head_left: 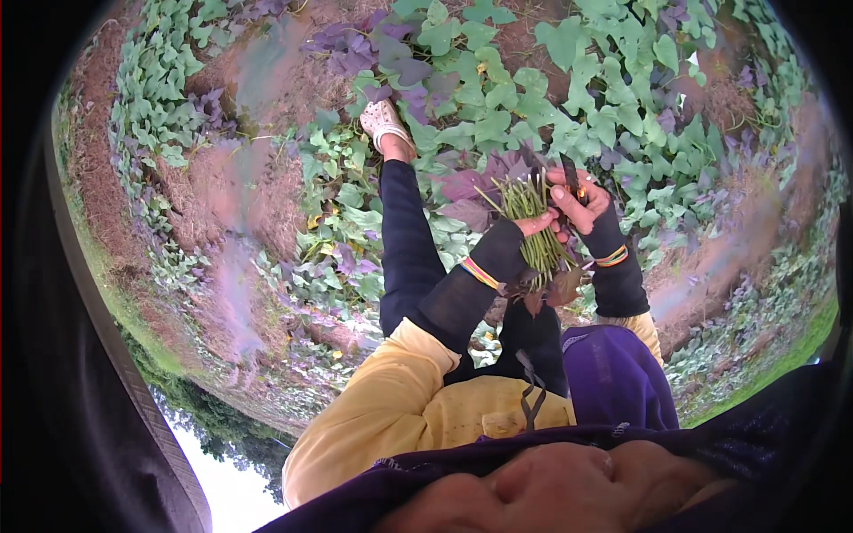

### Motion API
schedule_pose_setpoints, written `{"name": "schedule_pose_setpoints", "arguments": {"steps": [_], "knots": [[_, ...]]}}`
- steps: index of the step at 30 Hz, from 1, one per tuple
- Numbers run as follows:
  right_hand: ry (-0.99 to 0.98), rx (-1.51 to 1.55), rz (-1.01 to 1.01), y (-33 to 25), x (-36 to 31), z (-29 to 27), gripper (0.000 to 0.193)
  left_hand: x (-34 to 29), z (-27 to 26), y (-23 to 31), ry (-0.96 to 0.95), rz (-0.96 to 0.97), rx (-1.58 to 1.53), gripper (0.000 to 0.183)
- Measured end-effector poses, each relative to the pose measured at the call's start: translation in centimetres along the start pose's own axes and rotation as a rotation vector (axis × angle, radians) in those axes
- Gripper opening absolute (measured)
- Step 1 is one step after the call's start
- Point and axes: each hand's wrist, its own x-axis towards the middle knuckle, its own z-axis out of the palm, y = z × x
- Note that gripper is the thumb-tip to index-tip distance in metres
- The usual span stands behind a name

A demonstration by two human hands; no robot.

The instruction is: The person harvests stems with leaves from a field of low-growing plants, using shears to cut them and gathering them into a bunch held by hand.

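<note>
A bunch of cut leafy stems, green with purple leaves at its ends, is gathered in my left hand, whose fingers are wrapped round it. Close against its right side is my right hand, closed on a small dark-bladed knife with a bit of orange at its grip. The blade points up and away from me. Some right-hand fingertips also meet the stems near my left fingers. Dark sleeves with striped bands cover both wrists.
Low vines with green leaves and purple leaves spread around me in rows. Strips of brown soil run between them. My foot in a pale clog stands among the leaves. Grass and trees lie at the lower left.
</note>
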Motion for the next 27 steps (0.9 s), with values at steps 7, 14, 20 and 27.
{"name": "schedule_pose_setpoints", "arguments": {"steps": [7, 14, 20, 27], "knots": [[-0.172, 0.186, 0.087, 2.7, 4.0, 1.7, 0.022, -2.4, 3.9, 2.0, -0.591, 0.042, -0.194, 0.030], [-0.117, -0.019, 0.100, -1.1, 8.7, 11.3, 0.021, -5.0, 0.7, 6.8, -0.453, 0.368, -0.432, 0.011], [0.054, -0.635, -0.900, -5.0, 19.8, 22.7, 0.081, -6.4, -8.1, 13.7, 0.067, 0.689, -0.610, 0.016], [-0.332, -0.954, -0.829, -1.2, 24.6, 26.8, 0.021, -5.1, -13.9, 18.2, 0.482, 0.636, -0.467, 0.027]]}}
